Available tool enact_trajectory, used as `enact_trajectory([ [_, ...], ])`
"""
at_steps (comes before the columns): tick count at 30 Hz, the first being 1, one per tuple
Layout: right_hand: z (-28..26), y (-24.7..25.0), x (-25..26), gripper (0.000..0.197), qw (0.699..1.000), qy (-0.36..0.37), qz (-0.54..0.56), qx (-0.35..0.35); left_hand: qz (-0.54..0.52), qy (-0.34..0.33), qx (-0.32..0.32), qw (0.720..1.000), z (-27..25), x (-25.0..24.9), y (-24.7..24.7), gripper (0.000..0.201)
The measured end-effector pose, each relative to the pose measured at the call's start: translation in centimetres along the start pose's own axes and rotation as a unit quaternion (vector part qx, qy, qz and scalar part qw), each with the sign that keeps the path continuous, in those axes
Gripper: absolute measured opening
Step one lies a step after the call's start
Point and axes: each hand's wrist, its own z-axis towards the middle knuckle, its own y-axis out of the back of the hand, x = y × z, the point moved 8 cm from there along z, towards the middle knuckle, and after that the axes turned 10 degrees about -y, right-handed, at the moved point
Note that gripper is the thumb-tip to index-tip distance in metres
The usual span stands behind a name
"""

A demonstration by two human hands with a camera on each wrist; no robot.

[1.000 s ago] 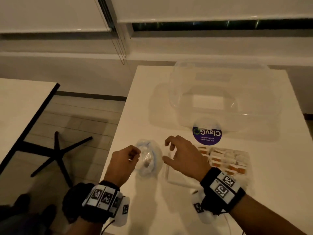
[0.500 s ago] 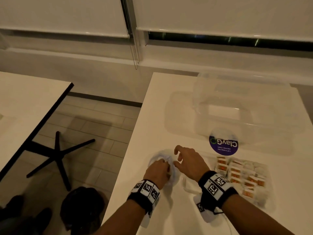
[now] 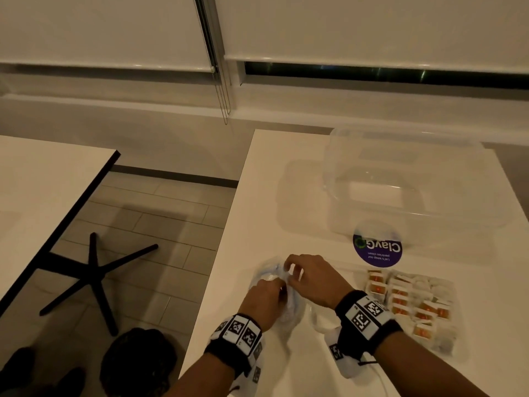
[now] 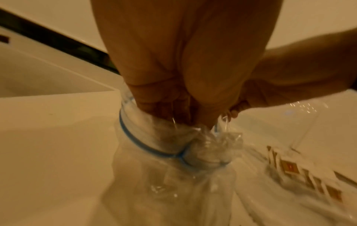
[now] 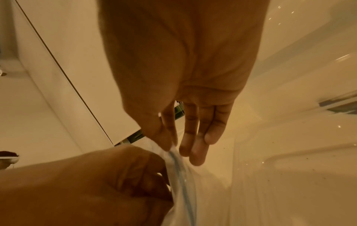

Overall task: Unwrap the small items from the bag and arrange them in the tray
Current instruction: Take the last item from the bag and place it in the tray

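A clear zip bag [image 3: 267, 277] with a blue seal strip [image 4: 142, 146] lies at the white table's near left edge. My left hand [image 3: 264, 296] grips its bunched top [image 4: 173, 131] with curled fingers. My right hand [image 3: 310, 280] pinches the bag's rim [image 5: 172, 152] between thumb and forefinger, the other fingers [image 5: 199, 146] straight. What the bag holds is blurred. To the right sits a clear tray [image 3: 317, 319] with several small white-and-orange wrapped items [image 3: 400, 299] in rows.
A large clear plastic box [image 3: 400, 179] stands at the back of the table [image 3: 257, 196], a round purple sticker [image 3: 378, 249] in front of it. A second table [image 3: 43, 196] is to the left, across a tiled floor gap with a black stand base [image 3: 94, 267].
My hands have come together over the bag: the left moved right onto its top, and the right, which hovered spread above, now pinches its rim. The head view shifted left.
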Motion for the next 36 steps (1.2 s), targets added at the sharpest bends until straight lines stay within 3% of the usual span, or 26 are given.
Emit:
enact_trajectory([
  [2, 0.3, 0.4, -0.6, 0.013, 1.0, -0.02, -0.016, -0.016, -0.03, -0.018, -0.002, 0.999, -0.1, 0.0, -0.2, 0.016],
  [4, 0.4, 0.6, -1.2, 0.011, 0.999, -0.038, -0.015, -0.029, 0.001, -0.014, 0.0, 1.0, -0.3, -0.2, 0.1, 0.026],
  [7, 0.4, 0.3, -1.5, 0.011, 0.998, -0.048, -0.013, -0.029, 0.023, 0.027, 0.012, 0.999, 0.1, 0.1, 0.3, 0.05],
  [9, 0.3, -0.3, -1.2, 0.012, 0.999, -0.037, -0.018, -0.014, 0.06, 0.067, 0.038, 0.995, 0.3, 0.3, 0.2, 0.056],
  [14, 0.2, -0.5, -1.4, 0.013, 0.999, -0.028, -0.038, -0.009, 0.13, 0.068, 0.05, 0.988, 1.1, -0.1, 0.6, 0.047],
  [21, 0.2, 0.2, -2.0, 0.013, 0.997, -0.021, -0.063, -0.039, 0.028, 0.04, 0.018, 0.999, 0.4, 0.1, 0.0, 0.029],
  [24, 0.2, 0.4, -1.9, 0.012, 0.996, -0.016, -0.072, -0.055, -0.029, -0.029, -0.081, 0.996, -0.2, -0.9, 1.7, 0.021],
  [27, 0.2, 1.0, -2.0, 0.012, 0.995, -0.019, -0.068, -0.063, -0.107, -0.064, -0.219, 0.968, -2.2, -1.9, 4.9, 0.024],
  [31, 0.2, 1.5, -2.3, 0.016, 0.997, -0.029, -0.046, -0.059, -0.252, 0.026, -0.338, 0.906, -4.0, 0.4, 7.7, 0.02],
  [36, -0.4, 4.0, -1.5, 0.027, 0.994, -0.024, -0.007, -0.108, -0.423, 0.074, -0.398, 0.811, -4.7, 1.9, 10.2, 0.015],
])
